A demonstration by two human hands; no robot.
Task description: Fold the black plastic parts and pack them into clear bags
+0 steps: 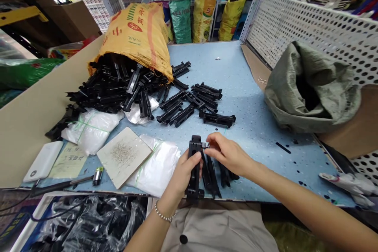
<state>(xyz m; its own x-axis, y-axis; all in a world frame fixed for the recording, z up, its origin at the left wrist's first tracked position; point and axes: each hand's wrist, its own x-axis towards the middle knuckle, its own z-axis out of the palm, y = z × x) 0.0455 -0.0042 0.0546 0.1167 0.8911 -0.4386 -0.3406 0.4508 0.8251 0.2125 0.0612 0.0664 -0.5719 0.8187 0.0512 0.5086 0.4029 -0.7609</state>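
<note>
My left hand (189,167) is wrapped round a long black plastic part (194,165) with a slotted body, held upright near the table's front edge. At the part's upper right side, my right hand (223,151) is closed in a pinch; a small dark piece shows at its fingertips, too small to name. Just right of the held part lie several similar black parts (210,177), and others (226,175) sit under my right hand, partly hidden by it. Beyond my hands, a loose group of such black parts (177,112) lies on the blue table.
A yellow woven sack (138,31) spills a heap of black parts (103,86) at the back left. White plastic bundles (159,161), a square tile (124,155), a screwdriver-like tool (67,183) and a power bank (44,161) lie left. A grey-green sack (330,98) stands right.
</note>
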